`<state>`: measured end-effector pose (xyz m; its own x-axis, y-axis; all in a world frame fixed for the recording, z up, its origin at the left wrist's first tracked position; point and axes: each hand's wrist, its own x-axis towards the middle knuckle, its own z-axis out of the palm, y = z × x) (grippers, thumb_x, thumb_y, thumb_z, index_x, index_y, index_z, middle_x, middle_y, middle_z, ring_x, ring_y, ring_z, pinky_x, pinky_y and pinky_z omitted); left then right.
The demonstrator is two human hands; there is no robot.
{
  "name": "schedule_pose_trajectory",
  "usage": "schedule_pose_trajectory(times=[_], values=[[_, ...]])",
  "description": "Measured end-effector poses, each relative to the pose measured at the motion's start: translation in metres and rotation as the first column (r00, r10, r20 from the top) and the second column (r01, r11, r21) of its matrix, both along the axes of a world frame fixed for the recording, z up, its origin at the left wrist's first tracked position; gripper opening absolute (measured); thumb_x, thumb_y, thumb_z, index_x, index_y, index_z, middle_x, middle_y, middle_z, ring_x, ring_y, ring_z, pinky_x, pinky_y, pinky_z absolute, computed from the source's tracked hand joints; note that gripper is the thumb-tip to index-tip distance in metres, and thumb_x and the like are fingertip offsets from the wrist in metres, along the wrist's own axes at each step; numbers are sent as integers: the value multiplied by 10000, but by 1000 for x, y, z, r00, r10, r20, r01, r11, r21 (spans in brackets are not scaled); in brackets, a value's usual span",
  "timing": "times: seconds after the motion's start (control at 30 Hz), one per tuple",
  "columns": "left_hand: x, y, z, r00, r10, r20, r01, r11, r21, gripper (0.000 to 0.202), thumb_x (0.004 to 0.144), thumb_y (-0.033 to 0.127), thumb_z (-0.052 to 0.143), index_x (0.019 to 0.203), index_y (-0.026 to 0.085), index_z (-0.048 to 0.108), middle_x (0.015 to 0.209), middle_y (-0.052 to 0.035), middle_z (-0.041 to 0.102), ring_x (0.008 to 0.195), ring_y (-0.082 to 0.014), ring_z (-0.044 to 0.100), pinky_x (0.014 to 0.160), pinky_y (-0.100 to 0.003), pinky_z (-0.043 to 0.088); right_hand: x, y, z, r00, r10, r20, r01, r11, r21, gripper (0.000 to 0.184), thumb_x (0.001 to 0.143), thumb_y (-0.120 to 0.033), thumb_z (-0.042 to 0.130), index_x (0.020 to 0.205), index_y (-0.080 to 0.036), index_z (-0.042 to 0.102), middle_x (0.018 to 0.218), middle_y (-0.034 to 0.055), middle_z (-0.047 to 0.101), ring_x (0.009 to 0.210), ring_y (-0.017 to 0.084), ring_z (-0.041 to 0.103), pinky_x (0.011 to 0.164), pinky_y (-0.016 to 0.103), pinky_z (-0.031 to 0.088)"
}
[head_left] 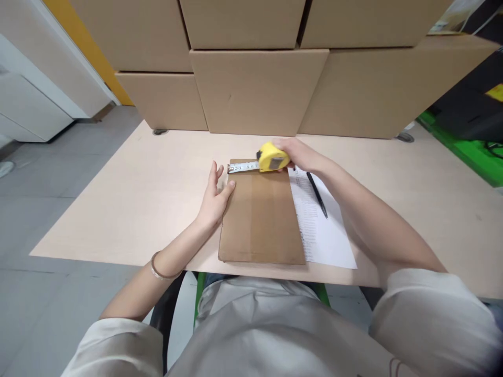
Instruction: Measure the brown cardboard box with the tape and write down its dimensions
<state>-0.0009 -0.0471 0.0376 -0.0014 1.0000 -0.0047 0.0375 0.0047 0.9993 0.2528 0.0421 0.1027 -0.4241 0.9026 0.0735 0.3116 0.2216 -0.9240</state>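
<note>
A flat brown cardboard box (263, 220) lies at the front of the table. My right hand (296, 152) is closed round a yellow tape measure (272, 157) above the far end of the box. A short length of its metal blade (243, 167) is drawn out to the left, its hooked end near the box's far left corner. My left hand (217, 193) rests at the left edge of the box, thumb on the top face and fingers spread apart. It does not grip the blade. Part of the right hand's fingers is hidden behind the tape measure.
Partly under the box lies a printed paper sheet (326, 230), with a black pen (316, 195) on it. Large cardboard boxes (259, 89) are stacked along the back of the pale table (129, 209). A green-edged dark object (459, 141) stands at the right.
</note>
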Motion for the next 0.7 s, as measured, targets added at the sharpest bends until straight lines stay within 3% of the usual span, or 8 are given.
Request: schedule_pose_trajectory(times=[0.1,0.17,0.3,0.37,0.43,0.5,0.6,0.7], values=[[-10,-17,6,997,23,-76,-26,999,-33,1042,993,513,813,1832,259,251,1944,-174,195,1818,-357,125,1460,-540,181,-32,3,9,992,81,94,-81,997,-1,686,1011,-805,628,674,-209,581,590,16,572,514,117,400,486,277,296],[-23,-39,2,996,-8,-91,8,1000,7,958,988,580,811,1790,289,374,1938,-157,234,1805,-388,185,1456,-580,202,-42,6,13,994,87,62,-88,996,19,708,1037,-821,598,677,-212,591,615,17,575,554,130,440,534,275,368],[-47,-102,-29,994,-75,-74,93,956,277,896,942,599,869,1729,408,486,1865,-110,412,1756,-412,333,1443,-609,270,-35,19,13,997,-58,-59,58,998,0,667,1067,-822,565,836,-209,688,816,63,708,726,175,654,701,280,535],[-47,-132,-46,991,-75,-107,103,951,292,955,918,473,931,1744,457,452,1875,-79,385,1760,-383,332,1449,-567,283,-25,24,8,989,-140,-44,137,989,-64,635,1072,-801,582,890,-205,704,891,84,745,783,192,714,723,287,556],[-40,-154,-55,998,-3,-63,17,978,210,871,993,375,866,1740,487,431,1846,-72,431,1722,-337,422,1415,-538,369,-17,28,2,980,-198,10,197,971,-132,626,1074,-790,590,895,-202,708,890,96,756,771,201,737,686,287,549],[-30,-163,-55,997,73,18,-74,992,99,783,1025,354,827,1706,475,459,1783,-86,524,1654,-317,531,1342,-522,483,-10,30,-4,967,-252,25,252,955,-156,637,1071,-801,581,902,-201,714,864,98,758,723,202,743,634,281,535],[-19,-160,-43,982,173,81,-171,985,-26,637,971,373,880,1549,363,612,1649,-115,667,1557,-321,639,1286,-505,546,0,29,-1,932,-358,-54,347,925,-152,671,1062,-839,545,948,-202,718,846,90,753,635,189,728,550,266,520],[-16,-147,-33,960,255,118,-257,966,-3,530,870,396,959,1334,283,729,1426,-117,802,1373,-314,764,1194,-481,615,17,16,14,885,-444,-141,420,891,-173,667,1084,-822,522,963,-193,709,816,80,732,617,175,741,510,238,512]])
